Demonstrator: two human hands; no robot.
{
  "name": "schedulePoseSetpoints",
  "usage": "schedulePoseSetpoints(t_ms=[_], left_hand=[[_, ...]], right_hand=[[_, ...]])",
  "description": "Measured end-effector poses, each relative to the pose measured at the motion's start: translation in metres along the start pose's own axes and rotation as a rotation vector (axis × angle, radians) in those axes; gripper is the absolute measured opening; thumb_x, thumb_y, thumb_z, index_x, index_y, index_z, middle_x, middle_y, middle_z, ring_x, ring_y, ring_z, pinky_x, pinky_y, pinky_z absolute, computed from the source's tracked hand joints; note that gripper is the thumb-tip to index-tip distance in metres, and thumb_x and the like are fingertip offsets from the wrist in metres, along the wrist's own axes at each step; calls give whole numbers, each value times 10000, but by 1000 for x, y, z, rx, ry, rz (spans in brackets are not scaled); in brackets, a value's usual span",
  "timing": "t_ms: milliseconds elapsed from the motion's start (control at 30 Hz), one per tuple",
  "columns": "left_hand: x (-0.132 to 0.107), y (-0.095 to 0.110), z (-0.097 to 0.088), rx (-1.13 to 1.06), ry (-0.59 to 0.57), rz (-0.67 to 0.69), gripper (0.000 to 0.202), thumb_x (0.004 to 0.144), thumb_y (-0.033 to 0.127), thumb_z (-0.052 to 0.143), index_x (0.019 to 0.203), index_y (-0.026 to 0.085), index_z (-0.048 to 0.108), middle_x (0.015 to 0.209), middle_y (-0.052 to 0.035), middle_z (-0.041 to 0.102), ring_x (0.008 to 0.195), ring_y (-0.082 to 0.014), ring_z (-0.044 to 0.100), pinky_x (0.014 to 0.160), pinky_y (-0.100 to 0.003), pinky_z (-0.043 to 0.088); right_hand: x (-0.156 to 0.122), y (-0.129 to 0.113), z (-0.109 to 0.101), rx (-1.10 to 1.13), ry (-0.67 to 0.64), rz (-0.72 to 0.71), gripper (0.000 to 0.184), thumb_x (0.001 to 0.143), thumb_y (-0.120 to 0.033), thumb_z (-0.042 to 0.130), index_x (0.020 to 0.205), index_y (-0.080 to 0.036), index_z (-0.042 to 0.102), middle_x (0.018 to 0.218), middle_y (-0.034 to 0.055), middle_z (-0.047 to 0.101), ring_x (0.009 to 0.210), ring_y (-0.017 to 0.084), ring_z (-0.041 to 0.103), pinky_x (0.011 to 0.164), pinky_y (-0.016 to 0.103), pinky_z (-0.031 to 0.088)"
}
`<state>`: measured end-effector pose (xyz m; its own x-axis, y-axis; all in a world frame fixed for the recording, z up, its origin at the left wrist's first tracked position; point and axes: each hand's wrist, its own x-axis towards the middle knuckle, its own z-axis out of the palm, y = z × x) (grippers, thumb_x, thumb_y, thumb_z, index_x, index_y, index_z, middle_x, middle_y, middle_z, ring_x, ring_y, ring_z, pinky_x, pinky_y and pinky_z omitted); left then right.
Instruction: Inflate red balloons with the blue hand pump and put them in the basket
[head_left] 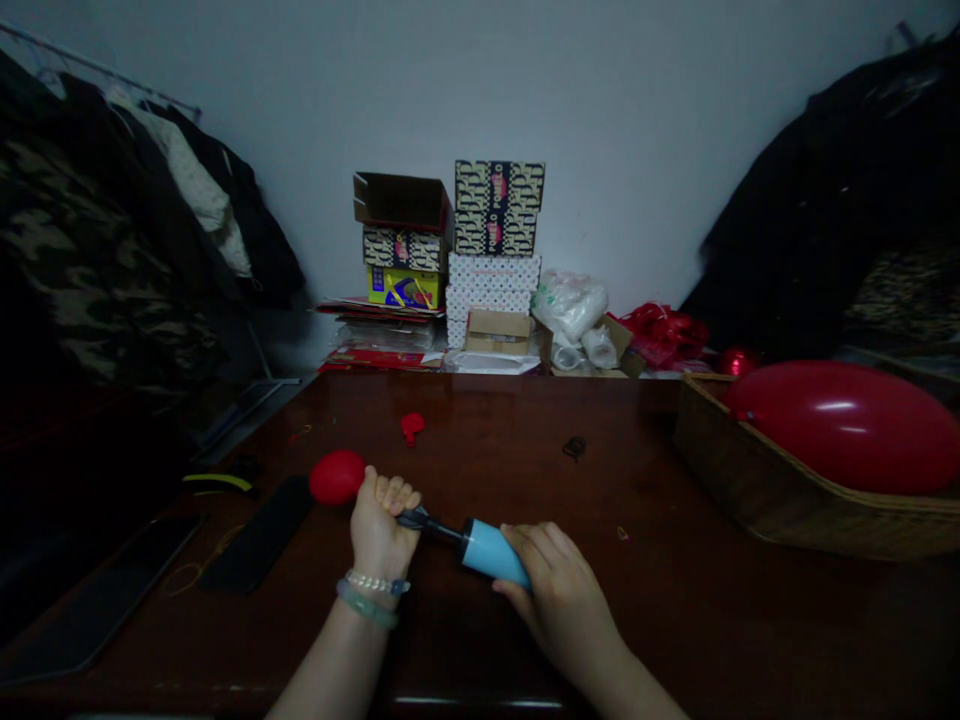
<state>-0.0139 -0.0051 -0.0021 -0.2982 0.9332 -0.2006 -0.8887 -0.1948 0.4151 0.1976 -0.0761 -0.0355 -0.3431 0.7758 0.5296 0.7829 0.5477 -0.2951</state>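
Note:
My left hand [387,520] is closed round the neck of a small, partly inflated red balloon [337,477] and the black nozzle end of a hand pump. The balloon bulges out to the left of my fist. My right hand [559,580] wraps the light blue barrel of the balloon pump [495,553]. A black rod shows between the barrel and my left hand. The balloon's mouth is hidden inside my left fingers. Beyond my hands, a flat, uninflated red balloon [412,427] lies on the brown table [480,420].
A woven basket [810,505] holding a large inflated red balloon [847,425] stands at the right. Left on the table lie a black phone [259,535], a dark tablet-like slab [105,590] and a yellow-edged object [217,484]. Black bands [574,447] lie ahead. Stacked boxes [495,285] stand behind.

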Motion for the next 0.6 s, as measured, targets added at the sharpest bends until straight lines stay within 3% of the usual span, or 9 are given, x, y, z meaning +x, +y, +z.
schedulePoseSetpoints(t_ms=[267, 600], left_hand=[[-10, -17, 3, 5, -20, -63, 516, 844, 322, 636, 540, 193, 238, 438, 87, 248, 344, -40, 238, 369, -191, 233], [0, 13, 5, -15, 3, 15, 487, 893, 271, 562, 534, 191, 243, 422, 81, 259, 331, -41, 253, 364, -196, 229]], right_hand=[[-1, -13, 3, 22, 0, 48, 503, 738, -168, 750, 1209, -164, 573, 1090, 113, 671, 957, 282, 610, 872, 442, 514], [3, 1, -2, 69, -37, -17, 522, 783, -229, 737, 1258, -153, 536, 1123, 126, 653, 991, 276, 597, 889, 447, 509]])
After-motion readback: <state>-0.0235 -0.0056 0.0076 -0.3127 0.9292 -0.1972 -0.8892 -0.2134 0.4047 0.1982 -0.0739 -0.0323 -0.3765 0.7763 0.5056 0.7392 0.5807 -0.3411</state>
